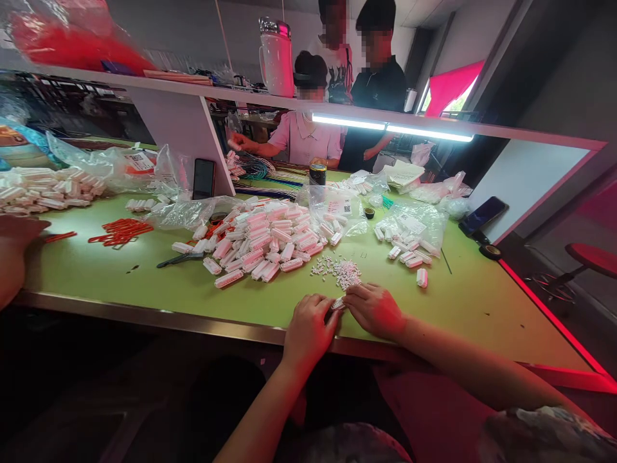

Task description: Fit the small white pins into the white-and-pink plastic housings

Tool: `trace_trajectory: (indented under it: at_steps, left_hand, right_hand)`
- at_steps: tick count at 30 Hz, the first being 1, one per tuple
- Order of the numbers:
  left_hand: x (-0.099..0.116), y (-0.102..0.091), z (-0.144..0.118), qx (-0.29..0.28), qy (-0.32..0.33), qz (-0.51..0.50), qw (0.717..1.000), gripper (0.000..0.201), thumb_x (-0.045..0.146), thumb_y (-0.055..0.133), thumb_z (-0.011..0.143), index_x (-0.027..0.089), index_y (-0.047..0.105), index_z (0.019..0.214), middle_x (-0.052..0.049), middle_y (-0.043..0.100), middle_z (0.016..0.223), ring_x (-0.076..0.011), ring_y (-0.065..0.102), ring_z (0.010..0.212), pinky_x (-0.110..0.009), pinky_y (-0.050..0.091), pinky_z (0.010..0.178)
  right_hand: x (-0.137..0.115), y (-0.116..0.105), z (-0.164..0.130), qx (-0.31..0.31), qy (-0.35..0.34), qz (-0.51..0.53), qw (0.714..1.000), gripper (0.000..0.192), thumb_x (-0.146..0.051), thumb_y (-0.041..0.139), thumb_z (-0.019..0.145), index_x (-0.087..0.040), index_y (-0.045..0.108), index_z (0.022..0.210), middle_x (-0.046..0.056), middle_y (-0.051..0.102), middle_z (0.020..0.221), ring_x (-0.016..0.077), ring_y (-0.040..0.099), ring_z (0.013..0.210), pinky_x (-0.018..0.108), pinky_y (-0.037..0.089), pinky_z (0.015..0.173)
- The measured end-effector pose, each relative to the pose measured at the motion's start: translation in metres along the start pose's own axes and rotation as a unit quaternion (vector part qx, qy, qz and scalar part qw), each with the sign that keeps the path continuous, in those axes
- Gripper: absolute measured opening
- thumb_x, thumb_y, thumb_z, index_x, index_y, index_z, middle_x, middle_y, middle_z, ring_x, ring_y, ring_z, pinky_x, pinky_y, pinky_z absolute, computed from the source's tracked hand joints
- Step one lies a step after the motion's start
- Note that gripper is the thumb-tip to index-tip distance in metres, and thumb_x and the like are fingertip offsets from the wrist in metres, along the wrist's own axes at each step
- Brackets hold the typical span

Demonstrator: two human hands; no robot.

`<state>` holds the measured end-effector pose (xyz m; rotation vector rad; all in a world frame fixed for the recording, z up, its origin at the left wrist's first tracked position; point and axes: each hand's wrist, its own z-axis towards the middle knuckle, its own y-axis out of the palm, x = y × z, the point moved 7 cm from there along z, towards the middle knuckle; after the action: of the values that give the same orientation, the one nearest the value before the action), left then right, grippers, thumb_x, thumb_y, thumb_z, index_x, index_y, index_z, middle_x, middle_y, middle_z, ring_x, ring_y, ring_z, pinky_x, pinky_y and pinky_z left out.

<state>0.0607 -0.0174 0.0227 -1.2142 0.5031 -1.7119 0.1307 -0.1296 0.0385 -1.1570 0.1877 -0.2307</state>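
Note:
My left hand [310, 326] is closed around a small white plastic connector housing [338, 304] near the table's front edge. At its far right end, my right hand [376, 311] has its fingertips pinched together against the housing; any small piece between them is too small to make out. Just beyond my fingers lies a scatter of tiny white plugs [346, 274]. A large heap of the same white housings [270, 239] stands to the left of the plugs, and a single housing [421, 278] rests apart on the right.
A dark tool, seemingly pliers [180, 259], orange strips [119, 233] and a phone [204, 179] are to the left. Clear bags [419, 222], a black tape roll [490, 251] and another phone [483, 215] lie right. A co-worker's arm [14, 257] reaches in from the left; people [313, 138] are opposite.

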Motion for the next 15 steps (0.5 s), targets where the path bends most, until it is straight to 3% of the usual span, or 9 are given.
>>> trace_trajectory:
  at_steps: [3, 5, 9, 12, 15]
  left_hand:
    - [0.000, 0.000, 0.000, -0.002, -0.004, 0.001, 1.000, 0.010, 0.027, 0.062, 0.094, 0.020, 0.068, 0.099, -0.005, 0.066, 0.092, -0.0233, 0.060, 0.092, -0.038, 0.049, 0.086]
    - [0.000, 0.000, 0.000, -0.001, -0.002, 0.003, 1.000, 0.011, 0.027, 0.062, 0.094, 0.020, 0.068, 0.099, -0.006, 0.066, 0.092, -0.0233, 0.060, 0.092, -0.038, 0.049, 0.086]
    - [-0.001, 0.000, -0.001, 0.012, 0.002, 0.005, 1.000, 0.012, 0.027, 0.060, 0.095, 0.020, 0.068, 0.100, -0.006, 0.066, 0.092, -0.0236, 0.060, 0.091, -0.039, 0.049, 0.085]
    - [-0.002, 0.000, -0.002, 0.017, -0.001, 0.007, 1.000, 0.013, 0.026, 0.058, 0.095, 0.020, 0.068, 0.102, -0.006, 0.065, 0.093, -0.0236, 0.059, 0.091, -0.039, 0.049, 0.085]
    - [-0.002, 0.001, -0.001, 0.016, -0.001, 0.010, 1.000, 0.014, 0.026, 0.058, 0.096, 0.019, 0.068, 0.102, -0.007, 0.065, 0.093, -0.0236, 0.059, 0.090, -0.039, 0.049, 0.085]
  right_hand:
    - [-0.007, -0.001, -0.001, -0.021, -0.021, 0.006, 1.000, 0.026, -0.023, 0.045, 0.100, -0.019, 0.071, 0.101, 0.010, 0.069, 0.100, 0.0204, 0.062, 0.083, 0.034, 0.046, 0.078]
    - [-0.002, -0.002, -0.002, -0.016, 0.001, 0.050, 0.999, 0.025, -0.023, 0.047, 0.099, -0.020, 0.071, 0.102, 0.009, 0.070, 0.102, 0.0199, 0.063, 0.086, 0.033, 0.047, 0.080]
    - [0.040, -0.004, -0.005, 0.042, 0.134, 0.159, 0.977, 0.021, -0.022, 0.050, 0.099, -0.022, 0.070, 0.104, 0.007, 0.069, 0.108, 0.0177, 0.065, 0.092, 0.028, 0.049, 0.081]
    - [0.071, 0.002, -0.008, 0.007, 0.203, 0.140, 0.969, 0.015, -0.019, 0.054, 0.095, -0.019, 0.069, 0.094, 0.006, 0.068, 0.098, 0.0183, 0.064, 0.086, 0.029, 0.048, 0.077]
    - [0.085, 0.004, -0.010, -0.031, 0.223, 0.123, 0.967, 0.012, -0.016, 0.056, 0.093, -0.018, 0.067, 0.089, 0.006, 0.067, 0.093, 0.0187, 0.062, 0.085, 0.029, 0.046, 0.077]
